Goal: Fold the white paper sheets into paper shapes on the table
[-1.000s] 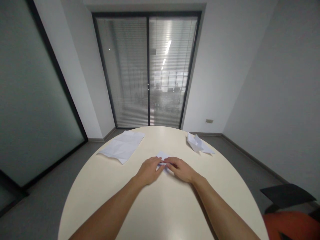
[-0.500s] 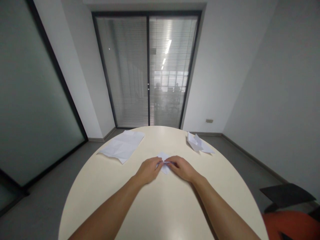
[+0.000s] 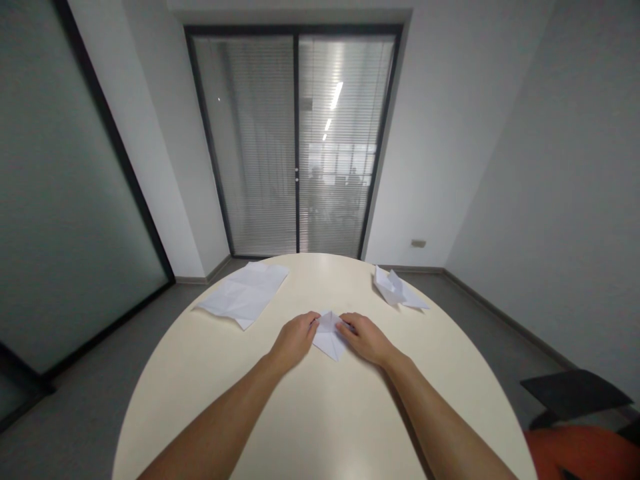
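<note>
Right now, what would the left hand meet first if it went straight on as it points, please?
The left hand would likely first meet the folded paper at its fingertips, though depth is unclear.

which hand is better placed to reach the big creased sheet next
Left, I'd say: the left hand is nearer the big creased sheet, while the right hand sits farther off, across the small folded paper.
</note>
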Motion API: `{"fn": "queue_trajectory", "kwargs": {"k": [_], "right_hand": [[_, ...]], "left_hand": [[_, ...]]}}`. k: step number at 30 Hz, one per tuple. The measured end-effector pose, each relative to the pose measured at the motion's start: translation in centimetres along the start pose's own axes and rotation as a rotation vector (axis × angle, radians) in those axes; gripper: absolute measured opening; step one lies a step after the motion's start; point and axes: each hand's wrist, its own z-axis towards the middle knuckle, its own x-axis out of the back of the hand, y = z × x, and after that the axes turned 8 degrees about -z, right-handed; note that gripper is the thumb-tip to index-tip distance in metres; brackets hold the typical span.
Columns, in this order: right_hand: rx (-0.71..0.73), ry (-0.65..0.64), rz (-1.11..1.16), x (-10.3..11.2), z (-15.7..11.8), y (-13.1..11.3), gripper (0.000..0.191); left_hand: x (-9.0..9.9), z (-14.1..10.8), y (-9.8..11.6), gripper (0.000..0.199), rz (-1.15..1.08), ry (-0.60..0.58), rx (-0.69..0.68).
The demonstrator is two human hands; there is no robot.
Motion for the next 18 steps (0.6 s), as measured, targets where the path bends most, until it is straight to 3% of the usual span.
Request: {"fn": "queue_trajectory", "kwargs": {"k": [11, 18], "right_hand": [[-0.091, 0.011, 0.074, 0.10, 0.11, -0.49, 0.024], [-0.102, 0.044, 0.106, -0.22, 0.17, -0.42, 0.035]], "left_hand": [[-0.07, 0.18, 0.19, 0.032, -0.029, 0.019, 0.017], [-0.12, 0.15, 0.11, 0.041, -0.052, 0.011, 0.051]]}}
